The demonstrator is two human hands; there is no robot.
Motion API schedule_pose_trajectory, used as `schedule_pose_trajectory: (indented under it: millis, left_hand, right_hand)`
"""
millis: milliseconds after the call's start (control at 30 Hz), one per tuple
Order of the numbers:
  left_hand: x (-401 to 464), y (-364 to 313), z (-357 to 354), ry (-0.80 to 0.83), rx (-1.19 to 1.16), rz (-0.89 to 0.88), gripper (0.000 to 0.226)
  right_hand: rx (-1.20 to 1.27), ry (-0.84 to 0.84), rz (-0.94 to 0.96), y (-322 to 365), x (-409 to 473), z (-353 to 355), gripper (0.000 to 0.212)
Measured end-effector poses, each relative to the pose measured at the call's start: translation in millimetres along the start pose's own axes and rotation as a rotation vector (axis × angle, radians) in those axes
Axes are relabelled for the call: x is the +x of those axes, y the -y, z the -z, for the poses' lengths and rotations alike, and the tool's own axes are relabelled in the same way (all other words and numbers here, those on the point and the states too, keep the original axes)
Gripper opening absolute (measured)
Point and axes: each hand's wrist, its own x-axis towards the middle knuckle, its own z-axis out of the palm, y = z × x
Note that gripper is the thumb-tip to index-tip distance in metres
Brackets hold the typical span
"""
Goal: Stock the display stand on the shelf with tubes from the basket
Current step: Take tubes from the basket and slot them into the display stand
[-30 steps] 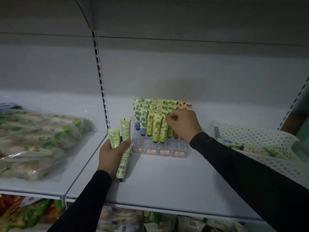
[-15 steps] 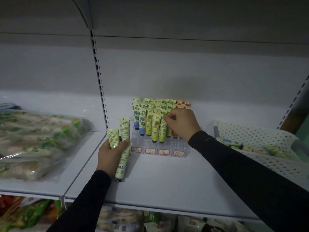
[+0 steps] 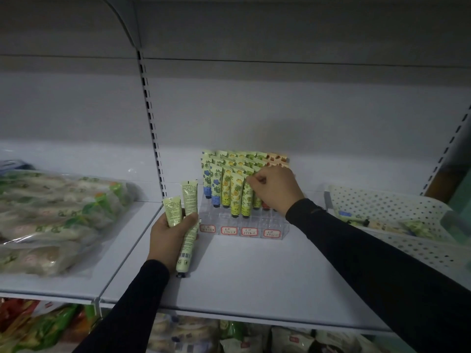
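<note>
Head view: left hand [image 3: 170,236] grips two pale green tubes [image 3: 188,225] at 9 o'clock of the clear display stand [image 3: 242,225], just beside it on the white shelf [image 3: 254,276]. Right hand [image 3: 274,191] pinches the top of a green tube [image 3: 246,197] standing in the stand's front row. White perforated basket [image 3: 382,205], at 3 o'clock, holds more tubes.

1. Both arms are covered by long black sleeves: the left sleeve [image 3: 132,301] and the right sleeve [image 3: 377,256].
2. Each sleeve fits closely and ends at the wrist.
3. The left hand [image 3: 168,238] and right hand [image 3: 274,189] are bare, without gloves.
4. The right cuff shows faint creases, perhaps a seam; the dim light blurs it.
</note>
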Motion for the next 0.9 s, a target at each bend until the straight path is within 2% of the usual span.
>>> schedule_pose_trajectory:
  millis: [300, 467, 567, 633, 800, 900]
  left_hand:
    - [-5.8, -15.6, -3.8, 0.066, 0.04, -0.02, 0.008]
    - [-14.1, -38.5, -20.5, 0.276, 0.051, -0.005, 0.01]
    - [-21.3, -44.8, -32.1, 0.369, 0.069, 0.019, 0.011]
    - [-25.8, -46.4, -37.7, 0.407, 0.073, 0.025, 0.013]
    - [-27.5, -46.2, -37.3, 0.419, 0.039, 0.064, 0.014]
    - [-24.8, -42.9, -33.5, 0.457, 0.076, 0.109, 0.024]
  right_hand:
    - [0.001, -0.225, 0.096, 6.7, -7.9, 19.1, 0.046]
    - [0.174, -0.005, 0.123, 22.7, -22.1, 17.6, 0.032]
    - [0.268, 0.11, 0.095, 28.5, -24.8, 14.7, 0.031]
    - [0.3, 0.168, 0.047, 29.7, -26.3, 16.8, 0.026]
    - [0.718, 0.353, -0.122, 30.0, -30.4, 25.4, 0.012]
    - [0.809, 0.39, -0.137, 25.6, -27.7, 28.9, 0.007]
